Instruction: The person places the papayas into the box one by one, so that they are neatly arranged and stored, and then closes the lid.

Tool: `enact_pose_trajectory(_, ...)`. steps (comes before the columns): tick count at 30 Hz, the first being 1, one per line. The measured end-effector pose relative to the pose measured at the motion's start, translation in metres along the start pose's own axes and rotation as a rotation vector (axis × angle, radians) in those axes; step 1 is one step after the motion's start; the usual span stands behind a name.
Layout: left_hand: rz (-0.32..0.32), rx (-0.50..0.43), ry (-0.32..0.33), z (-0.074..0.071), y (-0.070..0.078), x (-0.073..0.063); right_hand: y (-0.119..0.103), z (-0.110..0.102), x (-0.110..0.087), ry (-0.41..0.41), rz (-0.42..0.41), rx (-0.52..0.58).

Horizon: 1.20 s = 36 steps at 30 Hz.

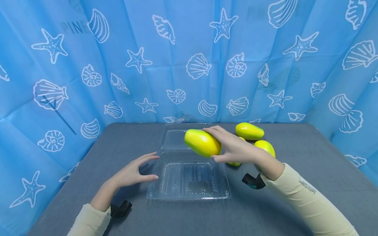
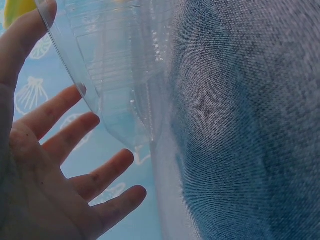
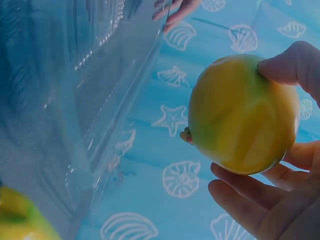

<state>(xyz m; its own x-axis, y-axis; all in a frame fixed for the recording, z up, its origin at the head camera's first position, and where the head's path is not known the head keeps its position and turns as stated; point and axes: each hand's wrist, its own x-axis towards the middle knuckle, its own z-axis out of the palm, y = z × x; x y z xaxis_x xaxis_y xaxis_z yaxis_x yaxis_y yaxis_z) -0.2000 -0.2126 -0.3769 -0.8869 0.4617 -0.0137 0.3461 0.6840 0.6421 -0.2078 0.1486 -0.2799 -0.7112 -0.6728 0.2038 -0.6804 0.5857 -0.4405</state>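
Note:
My right hand point(image 1: 239, 148) grips a yellow-green papaya point(image 1: 202, 143) from its right end, holding it above the clear plastic clamshell box point(image 1: 183, 178). In the right wrist view, the thumb presses one side of this papaya point(image 3: 242, 117) and the fingers lie along the other; a small stem nub shows. The box lies unfolded, its lid half point(image 1: 177, 137) toward the back. At the box's left edge, my left hand point(image 1: 130, 172) is spread with nothing in it. Its fingertips overlap the clear wall point(image 2: 95, 75) in the left wrist view.
Right of the box are more yellow-green fruits: one at the back point(image 1: 249, 131), another point(image 1: 264, 147) partly behind my right forearm, and a third point(image 1: 235, 164) mostly hidden by my hand. A grey cloth covers the table point(image 1: 124, 141); a blue shell-print curtain point(image 1: 183, 65) hangs behind.

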Motion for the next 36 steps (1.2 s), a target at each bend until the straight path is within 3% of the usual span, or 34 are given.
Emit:
enact_pose_trajectory(6,0.0,-0.006,0.005,0.0,0.001,-0.001,-0.004,0.007,0.014,-0.015,-0.084,-0.01)
enact_pose_trajectory(16,-0.005,0.014,0.013,0.0,0.004,-0.001,-0.009,0.016,0.031,-0.05,-0.107,-0.034)
enact_pose_trajectory(36,-0.011,0.001,0.015,-0.001,0.004,-0.001,-0.013,0.043,0.051,-0.181,-0.042,-0.001)
